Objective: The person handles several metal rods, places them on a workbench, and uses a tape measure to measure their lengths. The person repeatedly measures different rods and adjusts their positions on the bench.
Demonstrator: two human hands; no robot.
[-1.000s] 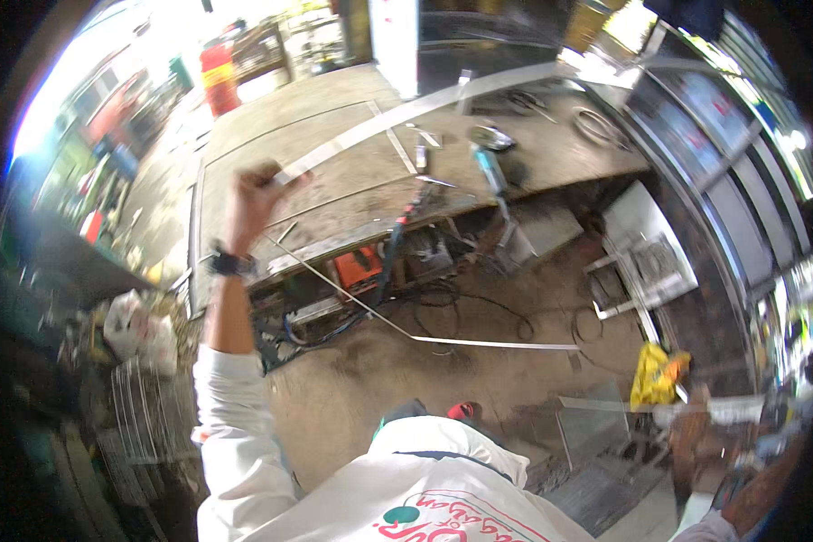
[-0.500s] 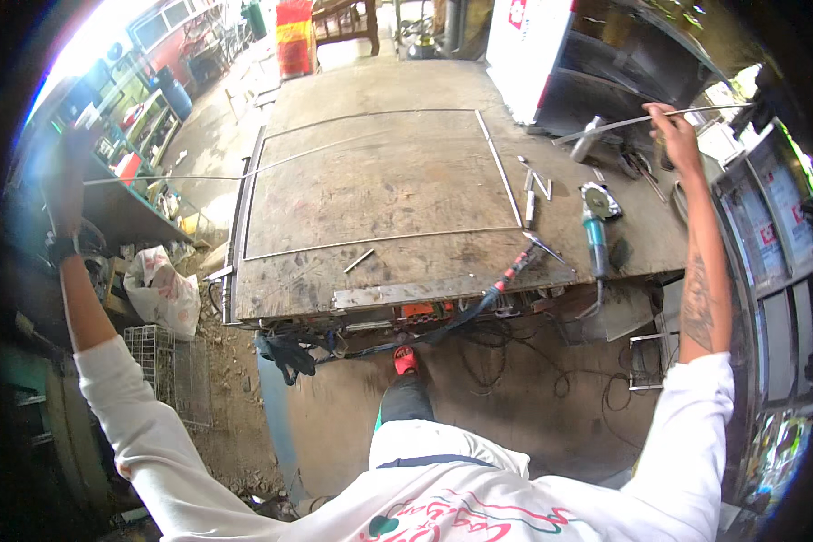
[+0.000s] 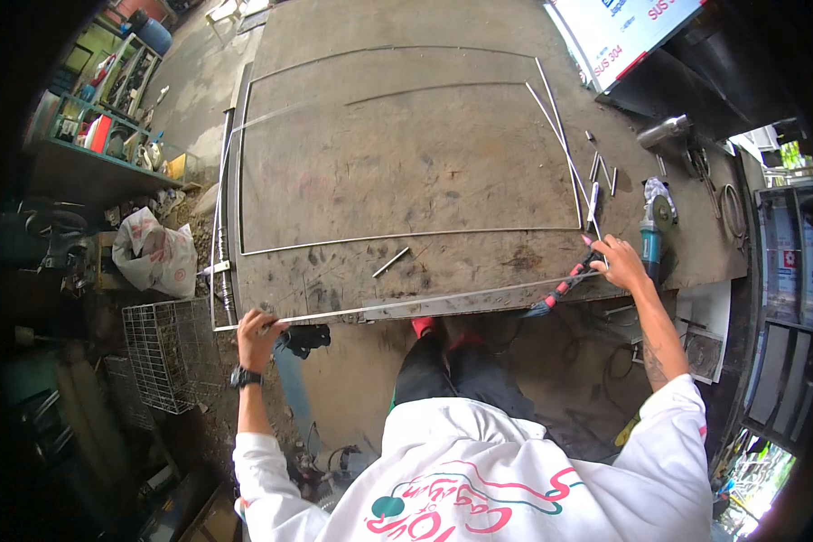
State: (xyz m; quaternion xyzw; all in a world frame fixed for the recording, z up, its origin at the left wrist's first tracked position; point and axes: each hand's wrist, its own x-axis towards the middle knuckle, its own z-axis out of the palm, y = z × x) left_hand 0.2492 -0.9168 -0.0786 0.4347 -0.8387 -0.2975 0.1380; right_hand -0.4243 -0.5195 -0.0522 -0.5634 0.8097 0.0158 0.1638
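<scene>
Noted one broad brown wooden worktable (image 3: 397,194), stained and scuffed. Noted, held over its near edge, one large open rectangular frame of thin silver metal bar (image 3: 443,297), projecting past the table's left side. Unable to confirm contact between far bar and tabletop. Judged light for its span, stiff along each bar, liable to twist as a whole; smooth, possibly slippery, weakest at the corners. Best gripped two-handed, well apart on one long bar, close to the corners. Counted one flat-lying rectangular frame of similar silver bar (image 3: 415,238), partly crossed in view by the first; two in all. Counted one teal angle grinder (image 3: 649,239) at the right. Counted two bare hands: left hand (image 3: 258,332) pinching the near bar beside the left corner, right hand (image 3: 620,265) pinching at the right corner. Counted one short silver rod (image 3: 391,262) lying apart, plus at least three small silver offcuts (image 3: 614,182) right of the flat frame.
</scene>
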